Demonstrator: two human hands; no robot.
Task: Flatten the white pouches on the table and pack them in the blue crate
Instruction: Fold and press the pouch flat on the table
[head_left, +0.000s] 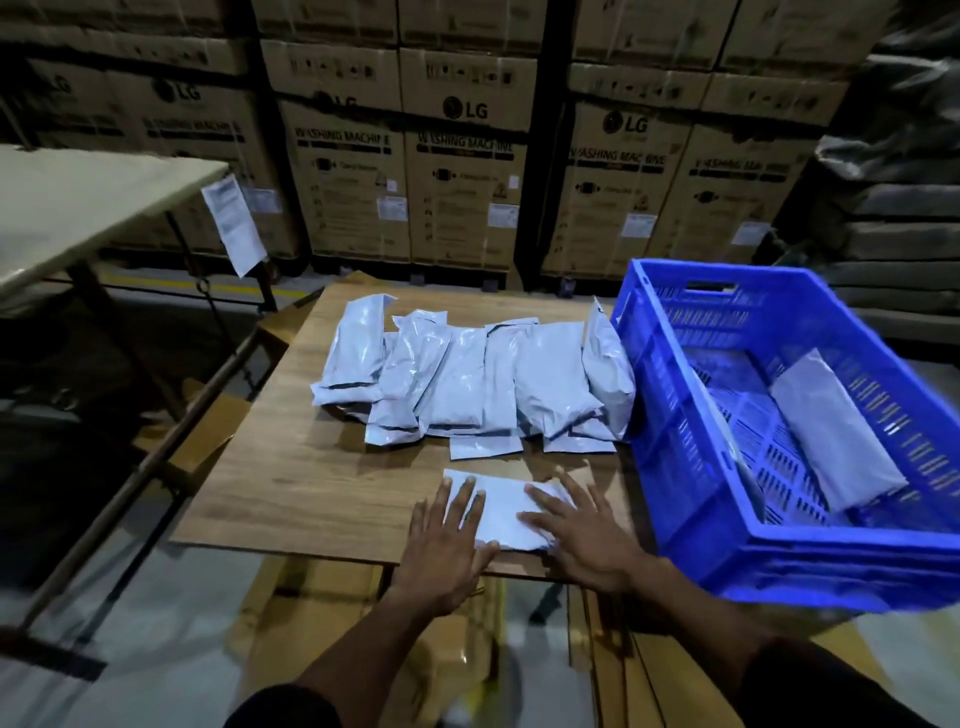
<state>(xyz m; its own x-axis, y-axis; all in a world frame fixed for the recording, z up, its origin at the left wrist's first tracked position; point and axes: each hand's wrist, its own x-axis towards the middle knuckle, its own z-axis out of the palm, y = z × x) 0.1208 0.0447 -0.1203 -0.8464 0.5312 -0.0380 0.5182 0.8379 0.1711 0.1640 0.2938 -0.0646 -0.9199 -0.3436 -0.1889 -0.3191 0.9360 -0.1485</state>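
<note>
Wooden surface (291, 478) at frame centre. Left hand (448, 540) flat, fingers straight, pressing left part of white pouch (501, 512) at lower centre; right hand (576, 535) flat, fingers spread, pressing its right part. Pouch pile (467, 374) just above, mid-frame. Blue crate (691, 499) at right, tilted, one pouch inside (836, 436). Cardboard boxes (467, 156) across top.

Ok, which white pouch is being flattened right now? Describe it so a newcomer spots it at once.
Start at the wooden table left of the blue crate. At its near edge, apart from the pile of pouches, lies one pouch. It alone lies under the flat left hand and right hand.
</note>
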